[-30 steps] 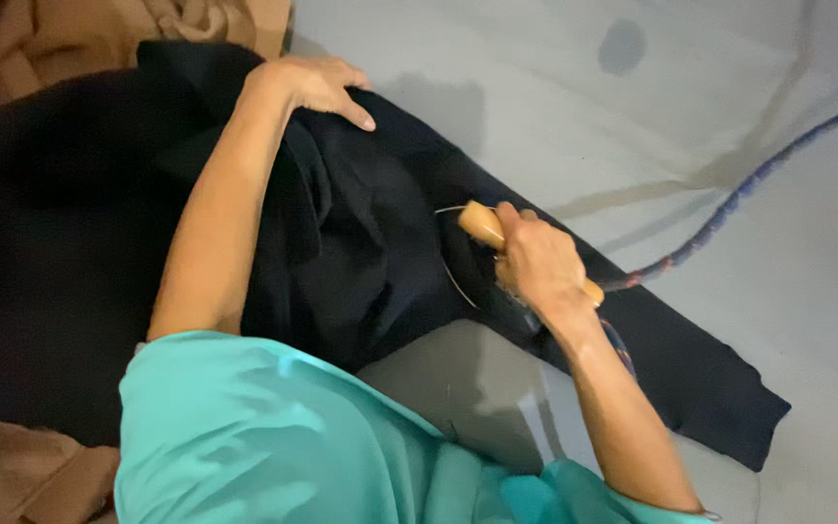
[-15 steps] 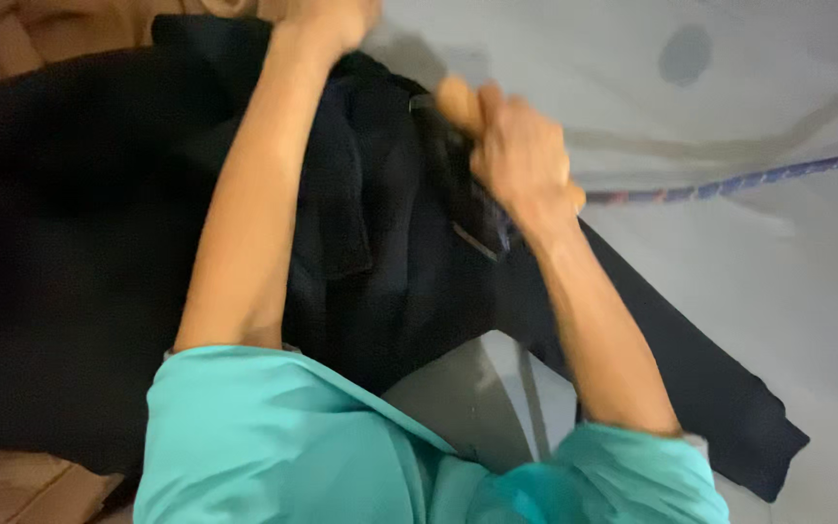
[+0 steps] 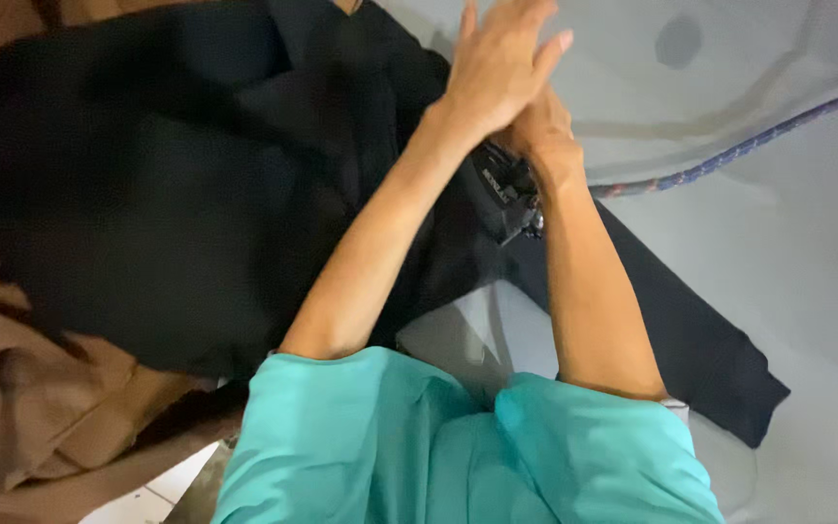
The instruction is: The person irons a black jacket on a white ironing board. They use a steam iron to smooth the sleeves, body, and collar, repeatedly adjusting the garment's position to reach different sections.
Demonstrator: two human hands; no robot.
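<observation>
- L hand (image 3: 499,68): fingers spread flat, raised over the R hand
- R hand (image 3: 540,131): mostly hidden, closed on the iron (image 3: 508,189), which sits on black garment (image 3: 196,194)
- garment lies across grey ironing cloth (image 3: 778,243), sleeve toward its near right edge; braided cord (image 3: 729,155) trails right

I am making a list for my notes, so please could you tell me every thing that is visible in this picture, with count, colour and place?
black cloth garment: one, black, spread across the left and centre, one part reaching to the lower right.
dark clothes iron: one, black, on the garment, mostly hidden under the hands.
striped braided cord: one, blue and red, running from the iron to the right edge.
pale grey ironing sheet: one, grey, right half, with a darker spot at the top.
tan brown cloth: one pile, brown, lower left.
teal sleeves: two, bottom centre.
left hand: open, above the iron.
right hand: on the iron.
</observation>
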